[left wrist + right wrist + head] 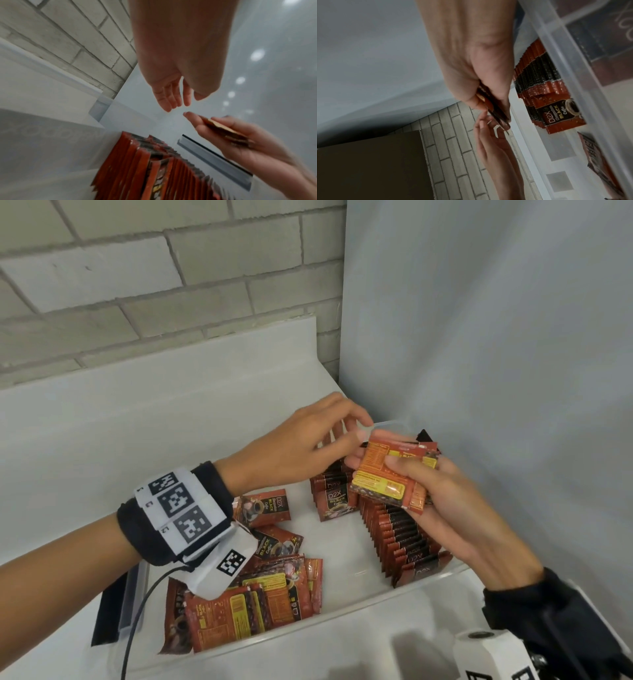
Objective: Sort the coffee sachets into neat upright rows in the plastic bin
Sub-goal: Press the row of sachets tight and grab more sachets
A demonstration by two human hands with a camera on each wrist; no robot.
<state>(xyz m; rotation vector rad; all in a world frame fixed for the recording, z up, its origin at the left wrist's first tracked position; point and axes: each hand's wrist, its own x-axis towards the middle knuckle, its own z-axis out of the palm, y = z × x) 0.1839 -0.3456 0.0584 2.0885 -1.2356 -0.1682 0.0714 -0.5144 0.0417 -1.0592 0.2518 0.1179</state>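
A clear plastic bin (346, 613) holds red-and-black coffee sachets. One long upright row (406, 539) runs along its right side, with a shorter upright row (334, 494) beside it at the back. Several loose sachets (263, 590) lie flat at the bin's left end. Above the rows my right hand (404, 467) grips a small stack of sachets (380, 481), thumb on its face. My left hand (352, 431) reaches to the stack's top corner; in the left wrist view its straight fingers (173, 98) stay just short of the held sachets (223, 129).
A brick wall (154, 285) stands behind the bin and a smooth pale panel (496, 337) to its right. A black-edged piece (109, 604) leans at the bin's left end. The right wrist view shows a brown box (368, 166) by the wall.
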